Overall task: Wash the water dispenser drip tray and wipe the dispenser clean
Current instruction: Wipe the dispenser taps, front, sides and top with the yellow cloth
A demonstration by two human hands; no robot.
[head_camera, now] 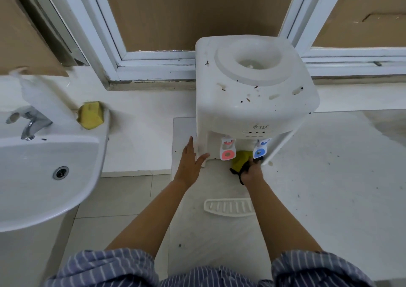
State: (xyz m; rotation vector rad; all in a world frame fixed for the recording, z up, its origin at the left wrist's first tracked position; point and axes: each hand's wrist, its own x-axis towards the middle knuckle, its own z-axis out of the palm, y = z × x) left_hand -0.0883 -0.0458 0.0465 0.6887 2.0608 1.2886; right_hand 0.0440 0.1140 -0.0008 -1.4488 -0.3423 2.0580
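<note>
Nearest to me are my striped sleeves (114,269), pushed up so they stay dry. Just past them the drip tray (228,207) lies flat on the counter (329,187), between my two arms. It is out of its slot and in front of the machine, so the space under the taps is free for me to clean.

My right hand (252,173) has its grip closed around a yellow and dark sponge (240,160). I push it into the gap below the taps, where drips would land. I cannot see much of my fingers there, so I think they wrap the sponge, but part of it is hidden.

My left hand (190,162) is flat and open. Its grip holds nothing. It presses on the left front corner of the water dispenser (252,102), I think to keep the machine from sliding while I scrub.

The red tap (227,149) and the blue tap (260,149) hang just above the sponge. The top of the dispenser has dark bits and specks on it, so it needs wiping too.

To the left is the sink (44,170) with its faucet (28,122). Another yellow sponge (90,115) sits on the sink's back edge. Far back are the window frames (105,51).
</note>
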